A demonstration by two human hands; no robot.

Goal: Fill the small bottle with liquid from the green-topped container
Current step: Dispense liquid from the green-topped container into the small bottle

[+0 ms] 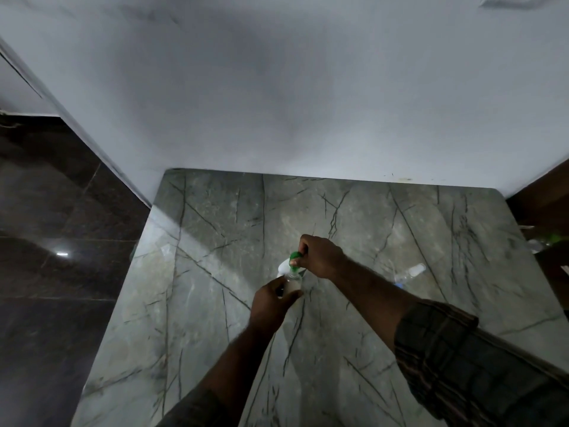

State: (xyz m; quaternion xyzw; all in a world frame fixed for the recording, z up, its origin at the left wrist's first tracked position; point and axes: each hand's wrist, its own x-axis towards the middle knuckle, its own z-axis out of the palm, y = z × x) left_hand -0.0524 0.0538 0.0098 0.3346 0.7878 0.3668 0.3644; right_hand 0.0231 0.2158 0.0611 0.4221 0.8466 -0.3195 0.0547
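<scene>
Green-grey veined marble tabletop (215, 272) carries the work, yet the task's things are mostly covered. The white container with a green top (295, 257) shows only its cap and a bit of pale body past the right hand (320, 257), whose fingers are curled tight round it. It leans over the small clear bottle (292, 284); whether the two touch cannot be told. The left hand (272, 295) wraps its fingers round that bottle from the left and hides its lower part. Both things are near the table's middle and blurred.

The table's back edge meets the white wall (277, 103), and its left edge drops to the dark tiled floor (55, 241). Bare marble lies all round the hands. Clutter at the right edge is cut off and unreadable.

To the right, well apart from the hands, a clear plastic bottle (409, 272) lies on its side with a blue bit at its near end. Its contents cannot be made out. The small clear bottle looks pale inside, but the level is unreadable.
</scene>
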